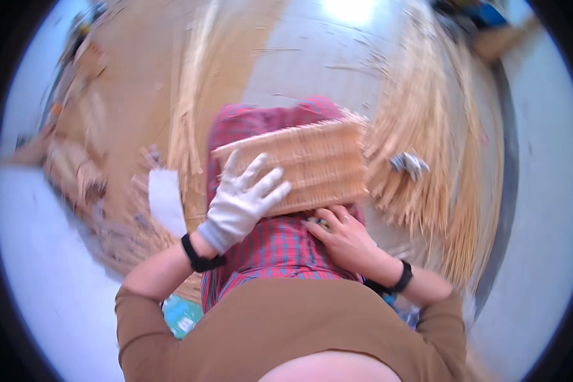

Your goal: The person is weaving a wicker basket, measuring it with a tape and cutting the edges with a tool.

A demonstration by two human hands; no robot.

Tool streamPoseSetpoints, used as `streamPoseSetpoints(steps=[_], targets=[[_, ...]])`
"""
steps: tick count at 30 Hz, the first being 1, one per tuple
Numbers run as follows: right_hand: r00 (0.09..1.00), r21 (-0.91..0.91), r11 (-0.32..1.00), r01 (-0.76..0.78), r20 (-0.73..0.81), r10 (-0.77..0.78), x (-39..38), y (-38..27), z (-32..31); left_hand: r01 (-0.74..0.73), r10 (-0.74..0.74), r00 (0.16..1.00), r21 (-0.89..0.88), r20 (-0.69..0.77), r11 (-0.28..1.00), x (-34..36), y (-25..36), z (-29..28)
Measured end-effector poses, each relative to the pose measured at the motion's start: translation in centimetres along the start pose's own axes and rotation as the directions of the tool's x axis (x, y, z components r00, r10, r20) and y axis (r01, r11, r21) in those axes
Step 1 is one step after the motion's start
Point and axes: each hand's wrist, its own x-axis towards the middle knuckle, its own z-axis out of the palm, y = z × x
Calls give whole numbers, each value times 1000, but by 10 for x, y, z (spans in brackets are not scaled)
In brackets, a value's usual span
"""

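Observation:
A rectangular woven panel [318, 162] of thin tan strips lies tilted across my lap, over pink-and-blue checked cloth [274, 251]. My left hand [245, 197], in a white glove, rests on the panel's left part with its fingers spread flat. At the panel's near edge is my bare right hand [345, 237], its fingers curled and pinched together. Something small, greyish and yellowish, shows by those fingertips; blur and the fingers hide what it is.
Long loose strips [414, 127] fan over the floor on the right, with a crumpled grey-white glove-like thing [410, 165] on them. Another strip bundle [188, 108] lies ahead on the left. A white sheet [165, 200] and piled scraps [76, 165] sit farther left.

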Motion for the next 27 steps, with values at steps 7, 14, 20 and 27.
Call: streamPoseSetpoints(steps=[7, 14, 20, 27], targets=[[955, 209, 978, 21, 286, -81, 22, 14, -42, 538, -754, 617, -578, -226, 614, -65, -26, 17], [988, -139, 982, 127, -74, -139, 85, 26, -51, 510, -827, 561, -800, 31, 316, -80, -46, 46], [608, 698, 571, -433, -242, 756, 84, 113, -14, 391, -696, 718, -842, 26, 371, -53, -79, 33], [514, 900, 370, -232, -209, 832, 103, 95, 22, 309, -787, 602, -949, 138, 70, -72, -114, 41]])
